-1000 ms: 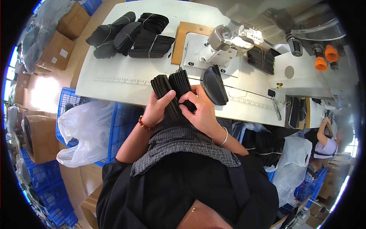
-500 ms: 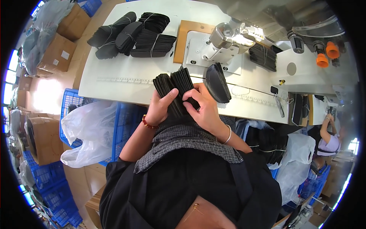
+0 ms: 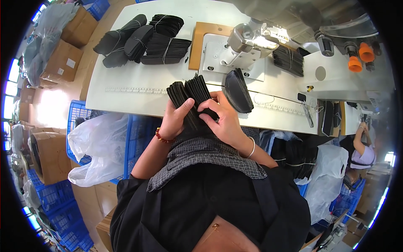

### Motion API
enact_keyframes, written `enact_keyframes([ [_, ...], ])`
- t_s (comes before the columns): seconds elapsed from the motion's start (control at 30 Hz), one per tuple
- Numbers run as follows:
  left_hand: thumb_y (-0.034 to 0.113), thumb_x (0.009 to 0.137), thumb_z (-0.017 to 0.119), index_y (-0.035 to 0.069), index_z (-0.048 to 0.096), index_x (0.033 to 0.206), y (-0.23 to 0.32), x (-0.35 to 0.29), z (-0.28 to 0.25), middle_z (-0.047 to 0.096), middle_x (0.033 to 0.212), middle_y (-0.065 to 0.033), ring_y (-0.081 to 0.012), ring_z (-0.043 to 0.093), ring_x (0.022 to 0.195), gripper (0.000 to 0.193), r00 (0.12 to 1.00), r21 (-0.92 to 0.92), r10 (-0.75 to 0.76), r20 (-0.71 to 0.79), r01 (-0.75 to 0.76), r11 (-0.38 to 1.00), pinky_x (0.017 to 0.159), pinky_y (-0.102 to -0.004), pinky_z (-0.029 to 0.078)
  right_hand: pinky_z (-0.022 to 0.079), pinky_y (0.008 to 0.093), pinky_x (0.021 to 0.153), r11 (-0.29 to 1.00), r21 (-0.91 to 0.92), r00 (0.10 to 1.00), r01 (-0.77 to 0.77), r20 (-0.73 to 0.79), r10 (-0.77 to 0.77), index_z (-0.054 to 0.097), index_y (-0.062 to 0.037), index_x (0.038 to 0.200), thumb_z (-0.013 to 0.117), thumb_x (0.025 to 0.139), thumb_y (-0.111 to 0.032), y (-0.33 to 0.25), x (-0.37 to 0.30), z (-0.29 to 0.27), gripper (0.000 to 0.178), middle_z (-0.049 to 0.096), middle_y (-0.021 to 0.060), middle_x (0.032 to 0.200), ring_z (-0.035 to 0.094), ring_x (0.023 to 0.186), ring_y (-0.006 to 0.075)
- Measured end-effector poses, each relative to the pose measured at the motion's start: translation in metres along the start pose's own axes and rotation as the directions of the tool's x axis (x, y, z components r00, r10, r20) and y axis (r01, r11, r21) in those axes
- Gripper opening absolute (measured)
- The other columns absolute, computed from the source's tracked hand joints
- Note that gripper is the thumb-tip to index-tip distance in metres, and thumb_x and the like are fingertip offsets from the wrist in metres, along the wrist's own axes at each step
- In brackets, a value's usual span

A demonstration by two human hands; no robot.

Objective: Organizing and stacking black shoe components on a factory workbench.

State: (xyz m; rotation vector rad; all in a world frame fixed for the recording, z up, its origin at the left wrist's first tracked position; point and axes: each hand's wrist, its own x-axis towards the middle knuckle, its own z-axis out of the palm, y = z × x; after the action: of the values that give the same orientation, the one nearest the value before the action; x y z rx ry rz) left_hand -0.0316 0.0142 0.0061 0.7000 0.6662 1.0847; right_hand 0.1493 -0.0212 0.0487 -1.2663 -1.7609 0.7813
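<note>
In front of me, at the table's near edge, my left hand [image 3: 174, 120] grips one part of a stack of black fabric pieces [image 3: 179, 93], thumb on top. My right hand [image 3: 222, 117] pinches the other part, its thumb and forefinger at the side of the pieces. A gap runs between the two parts at their far end. Just right of my right hand, a separate half-round black stack [image 3: 238, 91] lies on the white table [image 3: 138, 101]. Beyond the hands stands a sewing machine [image 3: 243, 46], its lamp lit.
Tied black bundles [image 3: 166, 50] lie at the far left of the table, another bundle [image 3: 289, 60] right of the machine. Tweezers [image 3: 307, 113] rest at the right. A blue crate [image 3: 132, 143] with plastic bags [image 3: 98, 143] stands below left. A co-worker [image 3: 363, 153] sits far right.
The view has shifted very slightly. My hands keep nearly the same hold on the black pieces, and nothing else has visibly moved.
</note>
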Motion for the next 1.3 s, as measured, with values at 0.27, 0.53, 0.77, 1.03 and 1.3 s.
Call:
enact_keyframes([
  [0.27, 0.011, 0.101, 0.063, -0.003, 0.058, 0.126, -0.003, 0.002, -0.003, 0.069, 0.116, -0.0104, -0.0179, 0.067, 0.104, 0.028, 0.999, 0.053, 0.049, 0.02, -0.05, 0.997, 0.088, -0.0335, 0.058, 0.053, 0.037, 0.074, 0.991, -0.086, 0.993, 0.104, -0.055, -0.109, 0.066, -0.017, 0.099, 0.082, 0.078, -0.011, 0.003, 0.001, 0.006, 0.026, 0.057, 0.0101, 0.116, 0.064, 0.095, 0.0266],
  [0.53, 0.015, 0.102, 0.063, -0.004, 0.058, 0.125, 0.001, 0.0, 0.002, 0.069, 0.115, -0.0111, -0.0181, 0.068, 0.101, 0.03, 1.0, -0.002, 0.021, 0.001, -0.021, 1.0, 0.087, -0.0333, 0.058, 0.052, 0.0355, 0.083, 1.0, -0.012, 1.0, 0.012, -0.006, -0.012, 0.068, -0.012, 0.1, 0.082, 0.076, -0.005, 0.003, 0.0, 0.003, 0.028, 0.054, 0.0129, 0.114, 0.062, 0.101, 0.029],
  [0.77, 0.016, 0.102, 0.064, -0.004, 0.057, 0.126, -0.002, 0.0, -0.002, 0.069, 0.115, -0.0114, -0.0191, 0.068, 0.101, 0.032, 0.998, 0.043, 0.057, 0.022, -0.057, 0.997, 0.088, -0.0347, 0.058, 0.053, 0.0372, 0.083, 0.995, -0.064, 0.996, 0.081, -0.018, -0.083, 0.069, -0.0123, 0.097, 0.082, 0.076, -0.007, -0.001, -0.002, 0.007, 0.025, 0.054, 0.0134, 0.116, 0.061, 0.103, 0.0303],
  [1.03, 0.014, 0.101, 0.065, -0.002, 0.056, 0.128, -0.002, 0.001, -0.002, 0.068, 0.119, -0.0109, -0.0192, 0.067, 0.105, 0.033, 0.999, -0.014, 0.037, 0.035, -0.037, 0.999, 0.089, -0.0349, 0.057, 0.051, 0.0375, 0.087, 1.0, -0.012, 1.0, 0.016, 0.0, -0.016, 0.069, -0.0129, 0.098, 0.079, 0.077, -0.003, 0.001, -0.001, 0.006, 0.025, 0.052, 0.0137, 0.118, 0.06, 0.105, 0.031],
  [1.3, 0.012, 0.1, 0.066, -0.001, 0.056, 0.128, -0.006, 0.002, -0.006, 0.068, 0.118, -0.0094, -0.0181, 0.066, 0.105, 0.032, 0.997, 0.015, 0.068, 0.029, -0.069, 0.998, 0.09, -0.0337, 0.056, 0.05, 0.0392, 0.091, 0.999, 0.007, 0.999, 0.049, -0.001, -0.049, 0.068, -0.0133, 0.098, 0.077, 0.078, -0.002, 0.002, -0.002, 0.01, 0.024, 0.05, 0.015, 0.122, 0.057, 0.108, 0.0325],
])
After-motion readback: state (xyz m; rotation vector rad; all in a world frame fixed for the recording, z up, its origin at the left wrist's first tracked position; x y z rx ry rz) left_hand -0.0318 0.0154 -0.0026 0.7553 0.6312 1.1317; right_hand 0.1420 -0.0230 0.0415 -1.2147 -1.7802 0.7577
